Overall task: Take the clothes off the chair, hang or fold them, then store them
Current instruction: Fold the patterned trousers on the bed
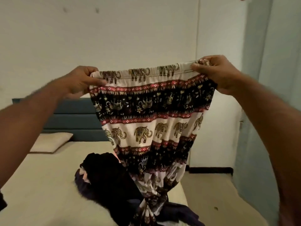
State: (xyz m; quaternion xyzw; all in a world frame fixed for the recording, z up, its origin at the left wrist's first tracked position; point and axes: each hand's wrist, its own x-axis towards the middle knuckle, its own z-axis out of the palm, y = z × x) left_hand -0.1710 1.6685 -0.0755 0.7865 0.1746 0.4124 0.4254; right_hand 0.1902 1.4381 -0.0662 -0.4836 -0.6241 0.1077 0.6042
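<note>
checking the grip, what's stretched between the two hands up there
In the head view, the elastic waistband of the elephant-print pants spans from the left hand to the right hand; each pinches one end.

We are in a bedroom in a home. We see a big bed (48, 185) with a plain sheet, a soft pillow (52, 141) at its top end, and a blue padded headboard (73, 118) against a pale wall (114, 30). A heap of dark clothes (110, 180) lies on the bed.
</note>
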